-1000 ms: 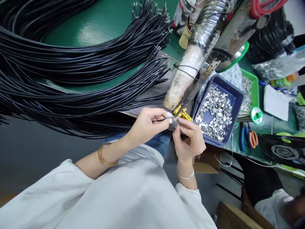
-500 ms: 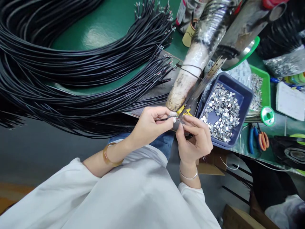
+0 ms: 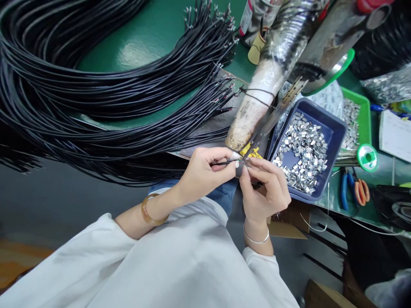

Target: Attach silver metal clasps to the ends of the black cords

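My left hand (image 3: pixel 207 173) pinches a thin black cable (image 3: pixel 224 162) close to its stripped end, where small coloured wires show. Facing it, my right hand (image 3: pixel 265 186) has thumb and index finger pressed together at the wire tips; what it grips is too small to make out. Both sets of fingertips almost meet below the soldering-stained metal arm (image 3: pixel 276 112) and some yellow pieces (image 3: pixel 253 152). Right of my right hand is a blue tray (image 3: pixel 335 128) holding many small silvery metal parts (image 3: pixel 305 149).
Large bundles of black cables (image 3: pixel 128 94) cover the green table's left side. A white duct (image 3: pixel 253 102) slants down at centre. Further right are a green tray (image 3: pixel 366 113), a wire spool (image 3: pixel 367 157), blue-handled pliers (image 3: pixel 344 190) and orange-handled pliers (image 3: pixel 361 191).
The whole view has shifted slightly, so the table items appear a little further right. Coloured wire ends now show more clearly between my fingertips. Both hands keep nearly the same pose.
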{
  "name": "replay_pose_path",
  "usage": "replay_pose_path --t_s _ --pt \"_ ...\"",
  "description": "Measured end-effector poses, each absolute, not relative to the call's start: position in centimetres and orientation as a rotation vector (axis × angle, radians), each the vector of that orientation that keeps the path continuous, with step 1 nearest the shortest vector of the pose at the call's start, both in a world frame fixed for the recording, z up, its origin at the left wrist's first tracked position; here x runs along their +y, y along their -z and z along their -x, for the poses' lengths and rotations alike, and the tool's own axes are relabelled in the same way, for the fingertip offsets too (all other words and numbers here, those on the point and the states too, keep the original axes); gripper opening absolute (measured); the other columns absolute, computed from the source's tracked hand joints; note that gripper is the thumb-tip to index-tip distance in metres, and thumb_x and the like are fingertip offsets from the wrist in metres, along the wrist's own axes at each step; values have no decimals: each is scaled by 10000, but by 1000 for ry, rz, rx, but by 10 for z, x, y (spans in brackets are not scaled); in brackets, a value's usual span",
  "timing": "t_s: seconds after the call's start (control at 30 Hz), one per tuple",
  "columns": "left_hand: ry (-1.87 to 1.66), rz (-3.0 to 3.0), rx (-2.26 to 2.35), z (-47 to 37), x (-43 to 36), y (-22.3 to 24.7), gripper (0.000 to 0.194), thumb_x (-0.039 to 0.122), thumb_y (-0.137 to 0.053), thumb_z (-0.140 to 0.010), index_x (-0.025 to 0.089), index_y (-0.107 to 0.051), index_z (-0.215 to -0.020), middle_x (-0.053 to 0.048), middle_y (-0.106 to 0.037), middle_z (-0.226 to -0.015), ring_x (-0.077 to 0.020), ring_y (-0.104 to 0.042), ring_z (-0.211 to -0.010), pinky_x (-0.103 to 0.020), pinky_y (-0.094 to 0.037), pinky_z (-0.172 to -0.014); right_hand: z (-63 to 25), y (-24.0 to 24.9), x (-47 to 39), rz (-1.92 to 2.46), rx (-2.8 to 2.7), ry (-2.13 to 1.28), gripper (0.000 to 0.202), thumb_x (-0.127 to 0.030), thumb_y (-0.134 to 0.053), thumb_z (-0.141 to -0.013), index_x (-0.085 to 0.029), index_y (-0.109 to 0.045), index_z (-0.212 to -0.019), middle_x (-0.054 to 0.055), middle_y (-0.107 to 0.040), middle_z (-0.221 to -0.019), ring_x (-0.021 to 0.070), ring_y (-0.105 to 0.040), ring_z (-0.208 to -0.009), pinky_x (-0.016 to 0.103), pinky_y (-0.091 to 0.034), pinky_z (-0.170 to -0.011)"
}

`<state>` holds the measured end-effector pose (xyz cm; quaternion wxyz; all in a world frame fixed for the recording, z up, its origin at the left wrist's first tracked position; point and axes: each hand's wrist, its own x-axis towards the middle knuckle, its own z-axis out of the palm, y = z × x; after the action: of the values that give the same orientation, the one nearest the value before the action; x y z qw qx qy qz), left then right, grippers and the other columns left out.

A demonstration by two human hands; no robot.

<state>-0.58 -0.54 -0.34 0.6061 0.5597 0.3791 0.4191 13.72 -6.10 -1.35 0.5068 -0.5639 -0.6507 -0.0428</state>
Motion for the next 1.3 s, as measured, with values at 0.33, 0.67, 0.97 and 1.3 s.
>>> replay_pose_path --t_s 0.33,0.67,0.97,1.3 --pt "-883 -1207 842 7 -3 3 94 168 -660 -768 107 -713 -722 68 -364 -546 -42 -254 -509 -188 -214 -445 -137 17 -64 1344 -1590 119 184 -61 -716 -832 -210 -622 -886 34 -782 -1005 147 -761 -856 274 -647 -739" --pt "-857 -1093 832 6 -4 2 125 227 -688 -779 108 -718 -755 33 -496 -576 -61 -390 -535 -195 -326 -508 -137 16 -63 1342 -1582 108 189 -57 -714 -835 -209 -643 -925 34 -777 -1005 152 -755 -884 276 -636 -739" --pt "-849 -1159 840 9 -2 3 115 221 -693 -775 111 -719 -753 59 -388 -538 -54 -310 -507 -199 -247 -467 -137 16 -61 1302 -1579 73 189 -57 -704 -832 -211 -620 -902 40 -776 -1009 159 -760 -874 301 -655 -761" --pt "-840 -1135 819 7 -1 3 124 212 -717 -755 128 -658 -685 77 -324 -520 -48 -257 -499 -195 -206 -456 -139 16 -64 1347 -1609 126 182 -77 -700 -854 -224 -620 -926 28 -783 -997 155 -766 -878 288 -644 -759"
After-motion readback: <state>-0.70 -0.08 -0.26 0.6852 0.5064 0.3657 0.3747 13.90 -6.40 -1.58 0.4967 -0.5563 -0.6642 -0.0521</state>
